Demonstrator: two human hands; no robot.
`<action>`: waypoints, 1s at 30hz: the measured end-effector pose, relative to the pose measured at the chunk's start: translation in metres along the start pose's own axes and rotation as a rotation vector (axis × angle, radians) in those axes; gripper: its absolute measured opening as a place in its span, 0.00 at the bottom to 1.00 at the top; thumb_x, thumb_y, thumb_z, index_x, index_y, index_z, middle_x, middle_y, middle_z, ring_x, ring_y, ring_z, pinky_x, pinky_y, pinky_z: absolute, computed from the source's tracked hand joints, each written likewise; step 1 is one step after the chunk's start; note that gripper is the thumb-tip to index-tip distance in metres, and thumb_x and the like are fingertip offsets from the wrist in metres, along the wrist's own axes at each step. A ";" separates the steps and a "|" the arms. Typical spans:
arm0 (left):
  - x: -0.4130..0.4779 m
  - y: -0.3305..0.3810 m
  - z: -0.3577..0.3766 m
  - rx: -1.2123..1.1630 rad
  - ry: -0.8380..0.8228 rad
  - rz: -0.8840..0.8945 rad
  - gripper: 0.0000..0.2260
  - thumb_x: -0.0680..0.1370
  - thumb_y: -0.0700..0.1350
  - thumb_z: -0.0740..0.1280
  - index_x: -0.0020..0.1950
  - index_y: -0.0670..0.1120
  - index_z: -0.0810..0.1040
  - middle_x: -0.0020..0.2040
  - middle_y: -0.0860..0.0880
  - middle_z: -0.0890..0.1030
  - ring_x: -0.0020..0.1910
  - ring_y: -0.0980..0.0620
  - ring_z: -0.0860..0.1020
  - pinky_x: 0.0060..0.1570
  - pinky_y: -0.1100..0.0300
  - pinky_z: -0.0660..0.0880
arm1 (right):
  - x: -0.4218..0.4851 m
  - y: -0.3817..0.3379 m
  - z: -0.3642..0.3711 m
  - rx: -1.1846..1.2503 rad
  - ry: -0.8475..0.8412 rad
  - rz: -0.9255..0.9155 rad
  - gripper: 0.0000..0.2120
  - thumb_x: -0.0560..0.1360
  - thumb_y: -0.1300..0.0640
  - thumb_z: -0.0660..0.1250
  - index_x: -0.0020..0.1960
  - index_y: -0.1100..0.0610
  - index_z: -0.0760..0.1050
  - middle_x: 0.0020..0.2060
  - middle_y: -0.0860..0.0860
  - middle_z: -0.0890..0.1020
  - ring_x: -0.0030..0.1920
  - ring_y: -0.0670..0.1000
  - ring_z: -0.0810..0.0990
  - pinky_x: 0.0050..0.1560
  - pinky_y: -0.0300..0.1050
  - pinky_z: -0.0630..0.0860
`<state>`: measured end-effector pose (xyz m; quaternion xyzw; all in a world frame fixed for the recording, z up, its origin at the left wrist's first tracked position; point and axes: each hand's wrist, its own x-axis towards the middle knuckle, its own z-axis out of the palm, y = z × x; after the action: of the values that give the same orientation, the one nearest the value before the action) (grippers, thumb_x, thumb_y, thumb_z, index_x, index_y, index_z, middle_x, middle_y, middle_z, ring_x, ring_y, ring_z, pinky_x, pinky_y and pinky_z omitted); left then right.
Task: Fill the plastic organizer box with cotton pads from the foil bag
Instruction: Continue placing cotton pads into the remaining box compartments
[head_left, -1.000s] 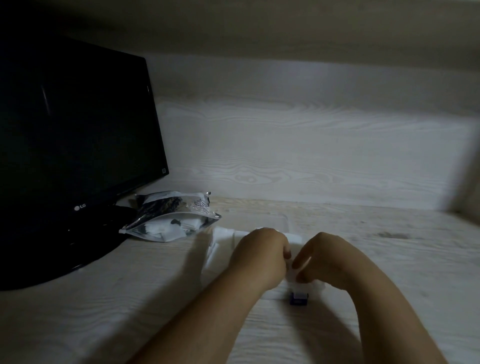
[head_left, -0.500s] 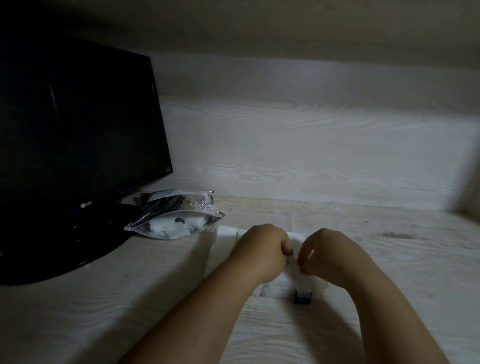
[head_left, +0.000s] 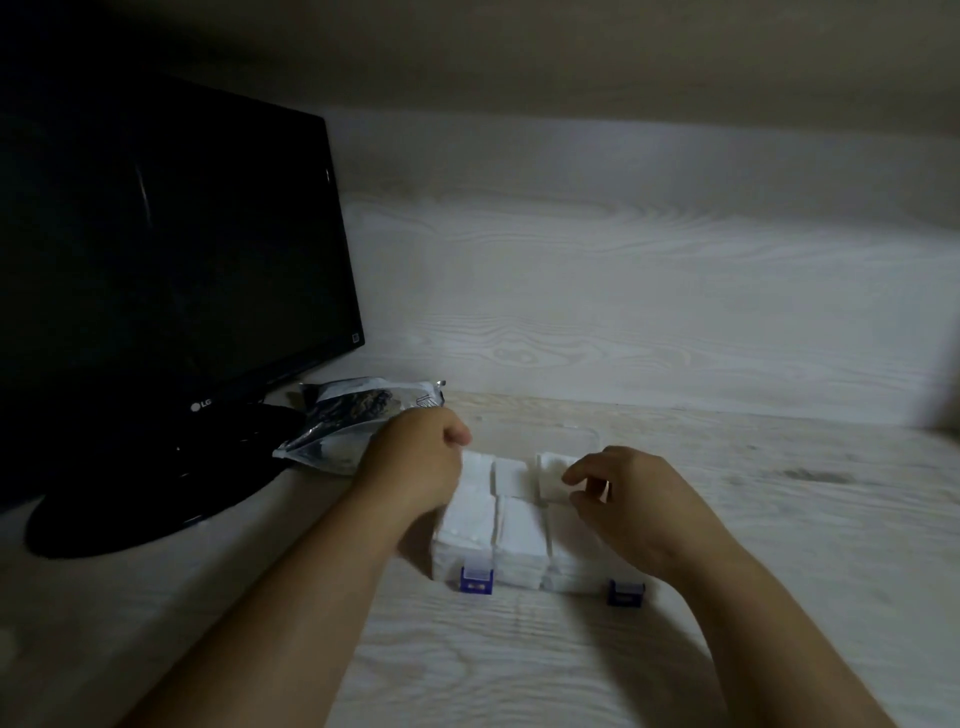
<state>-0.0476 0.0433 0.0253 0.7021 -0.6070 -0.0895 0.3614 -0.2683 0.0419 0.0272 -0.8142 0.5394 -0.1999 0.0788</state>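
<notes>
Plastic organizer box (head_left: 571, 579) sits centre frame on the worktop (head_left: 519, 665). Its two blue latches (head_left: 476, 580) face me and the clear lid (head_left: 582, 436) is folded open at the back. White cotton pads (head_left: 519, 530) show in every cell I can see, three across and two deep, stacked about to the rim. I'd call the fill nearly done.

The right grip (head_left: 634, 499) comes in from lower right. Its fingertip and thumb are closed on the edge of the pads in the far right cell. That stack sits a bit proud and tilted, so my guess is it's being squared down to let the lid close.

The left grip (head_left: 415, 467) is just left of centre, over the box's left edge and right beside the foil bag (head_left: 337, 431). Fingers are curled under with the thumb on top. The back of the hand hides the palm, so I can't tell if it's clenched on a pad, on the box wall, or on nothing. Maybe it's steadying the box against the right grip's push.

The foil bag lies flat at left centre, mouth toward the box. White shows through it, so some pads are probably left, and it's close enough for short reaches. A dark monitor (head_left: 171, 249) fills the upper left, with the bag against its base. Lighting is dim and fine detail is poor.

Risk: any proud stack will jam the lid.
</notes>
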 end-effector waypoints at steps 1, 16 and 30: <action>0.003 -0.008 -0.004 0.047 0.008 -0.030 0.10 0.75 0.39 0.65 0.48 0.53 0.81 0.55 0.51 0.82 0.54 0.49 0.79 0.56 0.60 0.74 | 0.000 -0.001 0.001 -0.006 0.000 -0.003 0.13 0.78 0.55 0.63 0.59 0.44 0.79 0.52 0.43 0.78 0.48 0.44 0.75 0.50 0.38 0.73; 0.016 -0.077 0.003 0.224 0.049 -0.156 0.18 0.75 0.43 0.70 0.65 0.45 0.77 0.63 0.43 0.79 0.64 0.43 0.75 0.62 0.56 0.70 | -0.001 0.000 0.004 0.039 0.021 -0.025 0.10 0.78 0.51 0.65 0.57 0.43 0.80 0.47 0.40 0.77 0.46 0.41 0.75 0.44 0.32 0.70; 0.017 -0.073 0.001 0.510 0.008 -0.151 0.14 0.78 0.48 0.66 0.64 0.50 0.77 0.63 0.45 0.78 0.63 0.44 0.75 0.62 0.53 0.73 | -0.003 -0.002 0.005 0.084 0.015 -0.036 0.09 0.77 0.51 0.65 0.56 0.43 0.80 0.43 0.39 0.76 0.42 0.37 0.74 0.40 0.28 0.68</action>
<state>0.0138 0.0270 -0.0154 0.8139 -0.5547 0.0423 0.1675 -0.2658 0.0447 0.0230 -0.8182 0.5163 -0.2299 0.1051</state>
